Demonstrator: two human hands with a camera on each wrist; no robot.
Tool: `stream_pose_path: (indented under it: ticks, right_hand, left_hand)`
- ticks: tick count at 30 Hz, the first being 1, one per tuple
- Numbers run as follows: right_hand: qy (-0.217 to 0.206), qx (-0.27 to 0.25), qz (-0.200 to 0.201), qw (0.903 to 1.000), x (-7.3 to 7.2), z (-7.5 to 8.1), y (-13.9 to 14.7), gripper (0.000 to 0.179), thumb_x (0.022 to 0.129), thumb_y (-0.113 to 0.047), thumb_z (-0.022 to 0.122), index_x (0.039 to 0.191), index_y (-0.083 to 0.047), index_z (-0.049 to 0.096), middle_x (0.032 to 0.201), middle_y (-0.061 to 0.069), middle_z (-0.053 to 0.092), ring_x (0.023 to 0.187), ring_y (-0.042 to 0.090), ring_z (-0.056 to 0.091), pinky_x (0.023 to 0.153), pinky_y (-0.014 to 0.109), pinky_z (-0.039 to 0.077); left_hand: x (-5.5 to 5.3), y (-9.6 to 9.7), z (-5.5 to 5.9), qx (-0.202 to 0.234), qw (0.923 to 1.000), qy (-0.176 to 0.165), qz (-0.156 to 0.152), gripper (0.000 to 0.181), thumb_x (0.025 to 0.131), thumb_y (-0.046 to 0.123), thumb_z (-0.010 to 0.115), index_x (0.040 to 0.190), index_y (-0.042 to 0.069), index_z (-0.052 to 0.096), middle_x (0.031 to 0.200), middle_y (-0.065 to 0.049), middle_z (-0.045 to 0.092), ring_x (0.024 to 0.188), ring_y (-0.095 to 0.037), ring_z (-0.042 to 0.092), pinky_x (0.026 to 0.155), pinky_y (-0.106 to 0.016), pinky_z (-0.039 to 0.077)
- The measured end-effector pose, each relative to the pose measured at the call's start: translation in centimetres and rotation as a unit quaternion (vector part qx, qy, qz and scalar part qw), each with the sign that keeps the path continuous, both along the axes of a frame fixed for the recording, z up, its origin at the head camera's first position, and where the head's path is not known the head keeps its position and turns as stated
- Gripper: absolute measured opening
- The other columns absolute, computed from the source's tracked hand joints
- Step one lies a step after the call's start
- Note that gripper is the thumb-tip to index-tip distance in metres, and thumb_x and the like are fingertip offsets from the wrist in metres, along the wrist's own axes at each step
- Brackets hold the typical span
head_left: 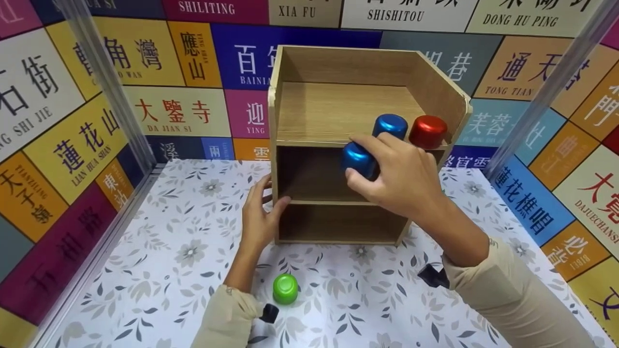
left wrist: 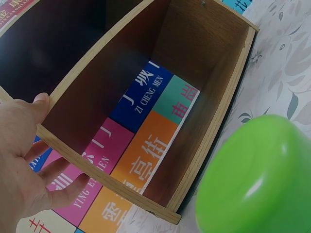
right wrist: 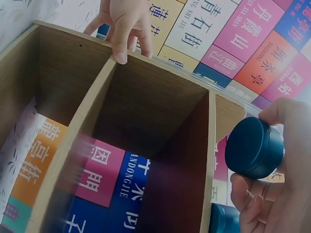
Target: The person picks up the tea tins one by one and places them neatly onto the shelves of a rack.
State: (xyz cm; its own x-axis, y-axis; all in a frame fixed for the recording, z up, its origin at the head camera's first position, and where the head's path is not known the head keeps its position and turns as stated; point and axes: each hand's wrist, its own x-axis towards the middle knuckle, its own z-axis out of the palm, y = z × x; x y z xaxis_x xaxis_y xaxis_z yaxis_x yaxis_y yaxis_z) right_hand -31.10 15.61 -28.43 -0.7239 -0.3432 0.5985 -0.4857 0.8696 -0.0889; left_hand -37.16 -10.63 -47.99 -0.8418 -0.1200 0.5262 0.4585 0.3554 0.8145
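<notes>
The right hand (head_left: 404, 176) covers the right end of the shelf (head_left: 333, 101)'s middle compartment, which is dark inside. Its thumb and fingers are clamped on a blue can (head_left: 357, 159) just before the shelf's top tier. That tier holds a second blue can (head_left: 390, 126), its base hidden, beside a red can (head_left: 428, 131). The left hand (head_left: 261, 215) grips the shelf's left wall, thumb in front, fingers partly hidden outside. A green can (head_left: 285, 289), cut off in the left wrist view, stands before the shelf.
</notes>
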Motion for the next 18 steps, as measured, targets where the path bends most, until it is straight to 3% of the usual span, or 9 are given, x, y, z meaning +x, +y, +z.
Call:
stream_pose_path:
  ticks: [6,13,18]
  right_hand:
    - [-0.004,0.005,-0.002,1.0000,0.0,0.9,-0.5,0.052,0.089,-0.057,0.063,0.134,-0.030,0.065,0.109,0.004,0.069,0.086,0.029,0.067,0.067,0.052,0.060]
    - [-0.031,0.007,-0.004,0.9995,-0.2,1.9,-1.0,0.056,0.090,-0.057,0.062,0.140,-0.030,0.062,0.128,0.005,0.069,0.100,0.032,0.068,0.078,0.057,0.060]
    - [-0.028,0.006,-0.006,0.9996,-0.7,2.6,-1.3,0.053,0.092,-0.056,0.061,0.139,-0.032,0.062,0.124,0.004,0.069,0.098,0.031,0.067,0.075,0.054,0.059]
  left_hand:
    - [0.0,0.0,-0.1,0.003,0.9999,0.011,0.000,0.060,0.095,0.025,0.074,0.149,0.017,0.050,0.134,-0.014,0.059,0.124,-0.029,0.062,0.101,-0.047,0.058]
    - [0.0,0.0,-0.1,0.002,1.0000,0.008,-0.001,0.061,0.094,0.025,0.075,0.149,0.017,0.050,0.134,-0.014,0.059,0.124,-0.030,0.062,0.101,-0.048,0.058]
    - [0.0,-0.1,-0.1,-0.002,1.0000,0.000,0.004,0.060,0.095,0.026,0.074,0.149,0.018,0.050,0.135,-0.013,0.059,0.123,-0.030,0.063,0.102,-0.047,0.057]
